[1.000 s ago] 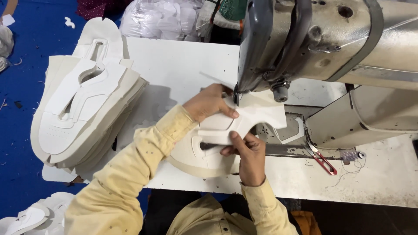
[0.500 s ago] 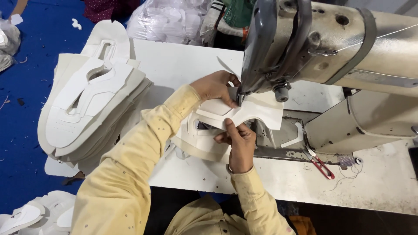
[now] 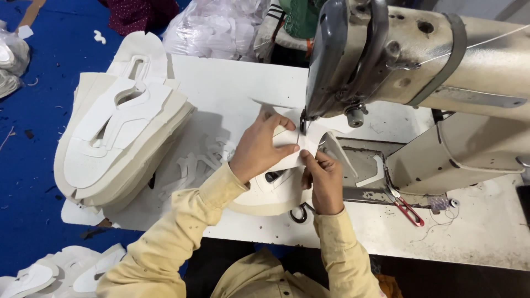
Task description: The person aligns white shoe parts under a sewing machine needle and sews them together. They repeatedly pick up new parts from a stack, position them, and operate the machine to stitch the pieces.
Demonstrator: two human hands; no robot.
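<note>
The white shoe piece (image 3: 276, 165) lay flat on the white table (image 3: 232, 88), right under the needle of the big cream sewing machine (image 3: 419, 60). Far to our left sat a tall stack of cut shoe pieces (image 3: 118, 143), the same shape and white and cream in colour. Next came our left hand (image 3: 259, 148). Its fingers were spread flat, pressing the piece down, and its fingertips were closest to the needle. The piece's long side ran from our body toward the needle, which stood just beyond the fingers. Our right hand (image 3: 324, 179) pinched the near edge of the piece. Further right lay red snips (image 3: 407, 208). Past the table sat a clear bag of white pieces (image 3: 215, 27). We saw no labels or signs.
</note>
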